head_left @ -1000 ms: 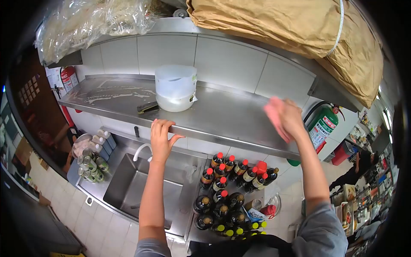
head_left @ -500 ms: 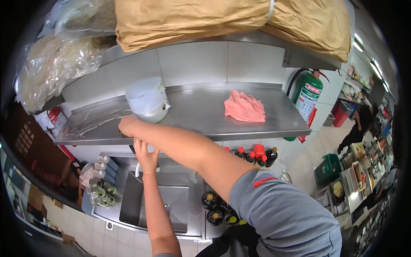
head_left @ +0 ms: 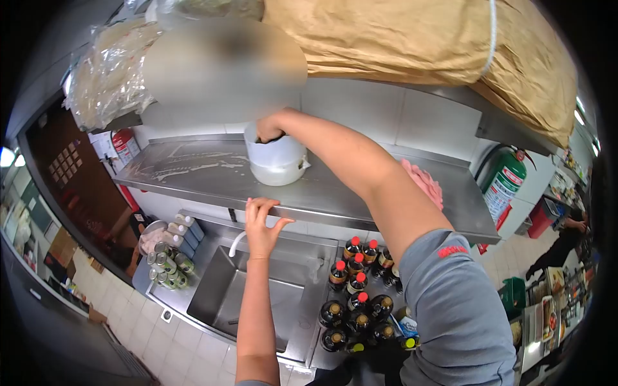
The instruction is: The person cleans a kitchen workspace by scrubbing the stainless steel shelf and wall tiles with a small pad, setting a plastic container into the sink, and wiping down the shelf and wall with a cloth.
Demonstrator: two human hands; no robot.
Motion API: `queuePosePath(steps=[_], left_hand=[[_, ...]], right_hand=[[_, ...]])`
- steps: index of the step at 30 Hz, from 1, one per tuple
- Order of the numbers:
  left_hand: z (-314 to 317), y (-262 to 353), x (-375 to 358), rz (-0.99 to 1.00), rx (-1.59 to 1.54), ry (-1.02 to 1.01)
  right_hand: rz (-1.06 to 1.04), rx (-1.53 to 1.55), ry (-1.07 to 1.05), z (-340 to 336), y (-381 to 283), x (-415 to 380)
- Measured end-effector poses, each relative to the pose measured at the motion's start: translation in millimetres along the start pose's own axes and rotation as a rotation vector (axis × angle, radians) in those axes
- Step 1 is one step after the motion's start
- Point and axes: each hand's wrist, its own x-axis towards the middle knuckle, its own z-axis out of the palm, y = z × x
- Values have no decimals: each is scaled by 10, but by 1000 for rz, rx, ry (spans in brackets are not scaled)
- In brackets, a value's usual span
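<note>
My left hand (head_left: 261,222) grips the front edge of a steel wall shelf (head_left: 193,177), fingers curled over the lip. My right arm reaches across the shelf, and my right hand (head_left: 269,128) is closed at the top rim of a white plastic tub (head_left: 277,164) standing on the shelf. A small dark object shows under its fingers. A pink cloth (head_left: 426,183) lies on the shelf to the right, partly hidden by my right arm. The shelf left of the tub carries pale smears.
Below the shelf are a steel sink (head_left: 244,296) with a white tap, several dark sauce bottles (head_left: 357,283) and several cans (head_left: 167,260). Brown paper sacks (head_left: 418,45) and plastic bags (head_left: 109,77) fill the upper shelf. A green fire extinguisher (head_left: 505,186) hangs right; another person (head_left: 566,238) stands beyond.
My right hand left the pink cloth on the shelf, reached left to the dark object beside the tub, then rose to the tub's rim. The dark object is gone from the shelf. Left hand stayed.
</note>
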Motion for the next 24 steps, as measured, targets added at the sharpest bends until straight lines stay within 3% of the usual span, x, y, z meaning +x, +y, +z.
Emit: queuePosePath(steps=[3,4,7,13,15,18,19,21,23,24], left_hand=[[16,-32,-15,-13,-8,0],[25,-37,-37,-18,-6,0],[40,-56,-46,-25,-7,3],[28,-47,-30,1,15,5],[46,-70,-44,12,14,4],[63,-62,-47,15,14,9],[53,-60,-54,19,14,9],[69,-65,-68,34,22,6],[58,-109,-55,54,22,-4],[50,-82,-3,83,28,6]], right_hand=[[-156,241,-230,80,-9,-115],[-223,73,-272,331,305,577],[-61,249,-355,203,149,132],[-88,71,237,63,208,-186],[-6,220,539,5,259,-487],[-43,159,658,173,422,-555],[59,160,574,66,379,-666],[81,180,555,173,267,-852],[117,171,375,69,224,-865],[122,224,498,101,246,-886]])
